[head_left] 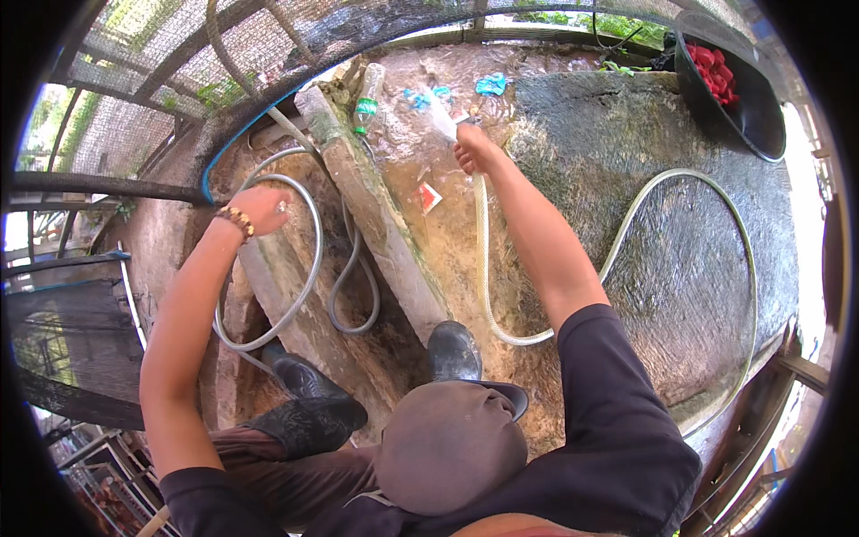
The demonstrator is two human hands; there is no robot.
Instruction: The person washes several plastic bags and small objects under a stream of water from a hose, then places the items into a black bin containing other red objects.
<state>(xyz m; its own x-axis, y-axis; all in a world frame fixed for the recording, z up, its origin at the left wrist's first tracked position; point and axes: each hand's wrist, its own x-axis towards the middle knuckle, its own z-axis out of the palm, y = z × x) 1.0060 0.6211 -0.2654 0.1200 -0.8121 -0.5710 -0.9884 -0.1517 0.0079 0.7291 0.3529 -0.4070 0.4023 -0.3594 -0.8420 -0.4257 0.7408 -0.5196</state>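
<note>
My right hand is closed around a clear braided hose near its end. A white jet of water sprays from it toward crumpled blue plastic on the wet ground. My left hand, with beads at the wrist, hovers over a looped grey hose. Its fingers are loosely bent and apart, and nothing shows in them. A clear bottle with a green label lies beyond the long concrete curb. A red and white packet lies nearer me.
A wet concrete slab fills the right side, with the hose curving across it. A black tub holding red pieces stands at the far right. Netting closes off the back. My dark boots stand on either side of the curb.
</note>
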